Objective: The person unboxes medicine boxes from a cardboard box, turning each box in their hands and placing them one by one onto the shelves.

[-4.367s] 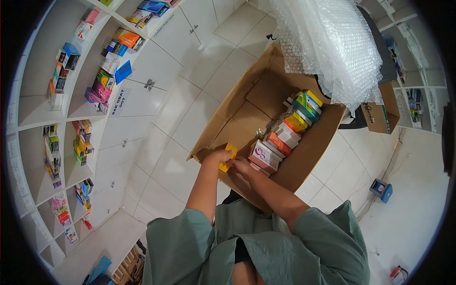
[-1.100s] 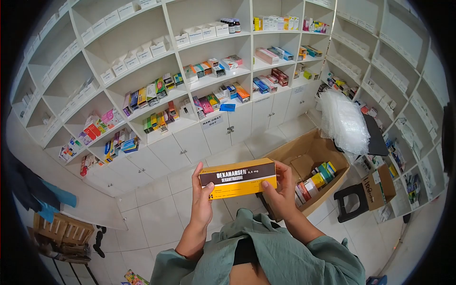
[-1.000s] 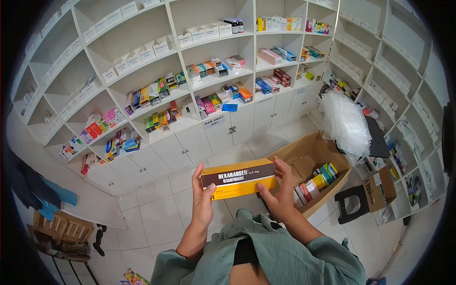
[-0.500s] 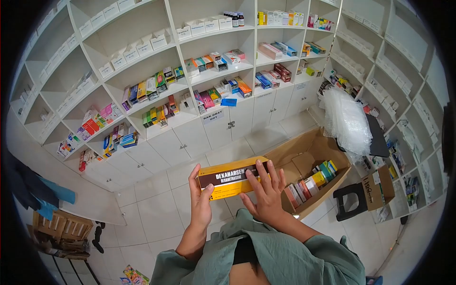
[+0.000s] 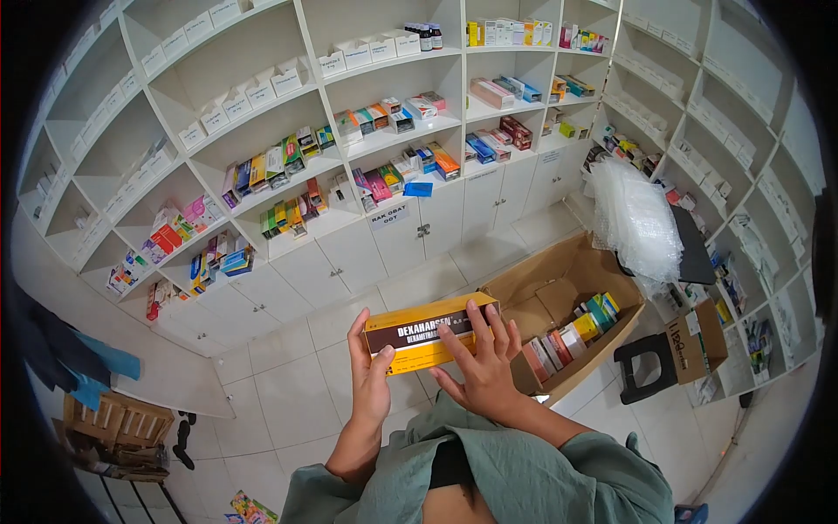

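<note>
White shelves (image 5: pixel 375 17) with many small boxes curve around the room, and pale tiles (image 5: pixel 297 384) cover the floor. In front of the person's chest, up in the air, is a yellow and dark brown Dexaharsen box (image 5: pixel 415 332). The left hand (image 5: pixel 371 380) holds its left end, with the thumb pressed on the front. The back is hidden, so I can't tell how far the other fingers reach around it. The right hand (image 5: pixel 484 367) is spread wide, not squeezing, with its fingers lying on the front near the right end, over some of the words. The box looks like thin card, so it is probably light, a bit stiff, and easy to dent. Its shiny sides may be a little slippery. The two short ends look like the best places to hold, with a soft pinch, because a hard squeeze in the middle could bend it. Near the right arm, a big cardboard carton (image 5: pixel 515 288) stands with more medicine boxes (image 5: pixel 572 336) lined up inside, and bubble wrap (image 5: pixel 637 218) is piled past it.
</note>
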The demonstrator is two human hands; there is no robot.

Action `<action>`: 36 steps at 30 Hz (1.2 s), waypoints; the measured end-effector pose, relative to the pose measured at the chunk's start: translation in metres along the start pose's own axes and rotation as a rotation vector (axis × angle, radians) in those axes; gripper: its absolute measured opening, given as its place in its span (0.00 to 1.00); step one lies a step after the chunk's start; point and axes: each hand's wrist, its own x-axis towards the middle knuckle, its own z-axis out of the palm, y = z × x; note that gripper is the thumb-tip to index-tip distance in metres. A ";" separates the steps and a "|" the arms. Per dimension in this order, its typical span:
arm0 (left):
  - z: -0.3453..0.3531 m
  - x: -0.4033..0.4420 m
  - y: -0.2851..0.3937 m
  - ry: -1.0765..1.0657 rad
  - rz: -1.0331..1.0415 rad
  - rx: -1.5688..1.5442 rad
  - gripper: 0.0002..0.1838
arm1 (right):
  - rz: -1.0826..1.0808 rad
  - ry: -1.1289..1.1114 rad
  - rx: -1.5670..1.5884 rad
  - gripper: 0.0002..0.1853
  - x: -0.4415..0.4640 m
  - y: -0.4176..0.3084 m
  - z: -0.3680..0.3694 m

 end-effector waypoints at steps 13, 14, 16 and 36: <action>0.007 -0.008 0.003 -0.048 0.012 0.030 0.31 | -0.013 0.016 0.001 0.33 -0.006 -0.001 -0.004; 0.008 -0.009 0.004 -0.053 0.009 0.029 0.31 | -0.023 0.017 -0.007 0.33 -0.006 -0.001 -0.005; 0.009 -0.010 0.006 -0.062 0.003 0.026 0.31 | -0.042 0.018 -0.023 0.33 -0.006 -0.001 -0.006; 0.013 -0.016 0.007 -0.096 0.017 0.035 0.32 | -0.074 0.046 -0.066 0.36 -0.020 0.001 -0.004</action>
